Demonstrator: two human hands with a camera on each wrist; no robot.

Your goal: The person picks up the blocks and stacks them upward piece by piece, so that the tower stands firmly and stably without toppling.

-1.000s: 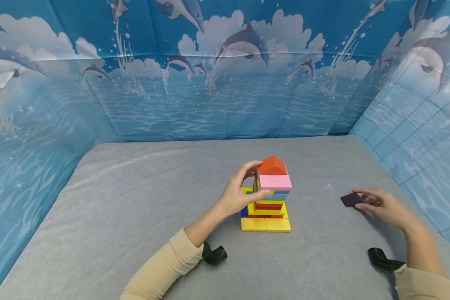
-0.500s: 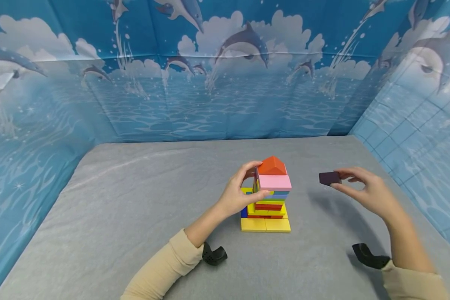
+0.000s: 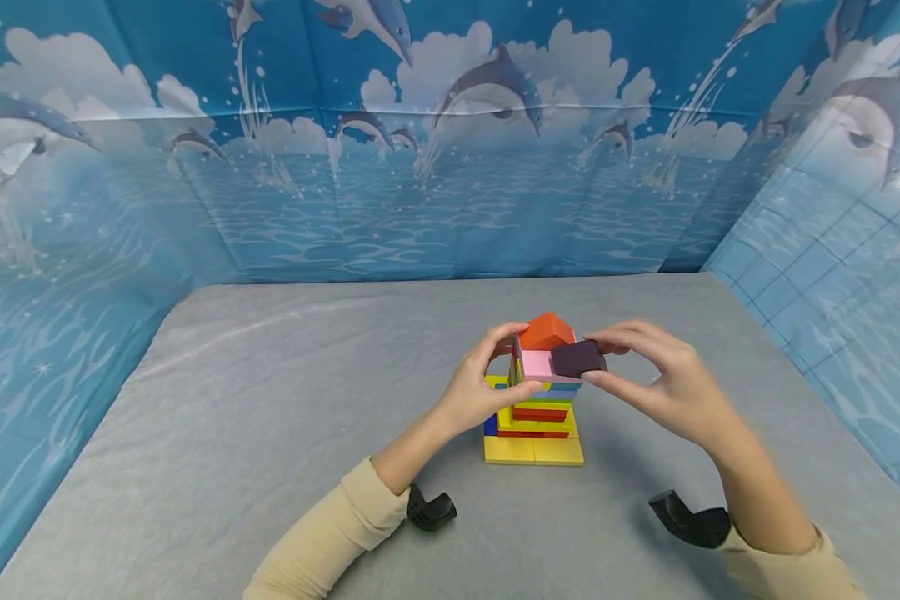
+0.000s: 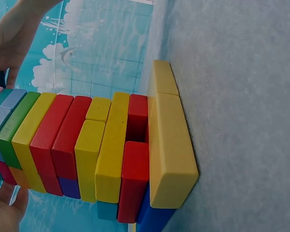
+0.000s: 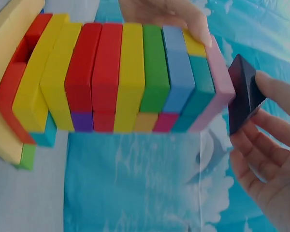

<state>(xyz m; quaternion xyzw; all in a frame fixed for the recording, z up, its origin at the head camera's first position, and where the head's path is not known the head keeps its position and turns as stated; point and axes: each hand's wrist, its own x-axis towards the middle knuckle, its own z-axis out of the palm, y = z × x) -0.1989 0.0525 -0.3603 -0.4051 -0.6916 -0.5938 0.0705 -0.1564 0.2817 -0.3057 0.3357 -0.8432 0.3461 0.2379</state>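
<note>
A tower of coloured wooden blocks [image 3: 540, 414] stands on the table, built up from pale yellow blocks [image 4: 171, 140] at its foot. A pink block [image 5: 221, 72] lies near the top, with an orange-red triangular block [image 3: 546, 332] on it. My left hand [image 3: 468, 387] holds the tower's upper part from the left, thumb in front and fingers behind. A dark purple triangular block [image 3: 579, 359] is pinched between the thumb and fingers of my right hand [image 3: 667, 379]. It is tilted, right at the pink block's top, beside the orange-red one.
The grey cloth-covered table [image 3: 270, 400] reaches back to a blue dolphin-print curtain [image 3: 390, 208], which also hangs at both sides. Black curved devices [image 3: 431, 510] sit at both wrists, beside the beige sleeves [image 3: 330, 533].
My right hand has lifted the dark triangular block from the right side of the table and carried it left to the tower's top. The orange-red block is turned slightly. My left hand stays put.
</note>
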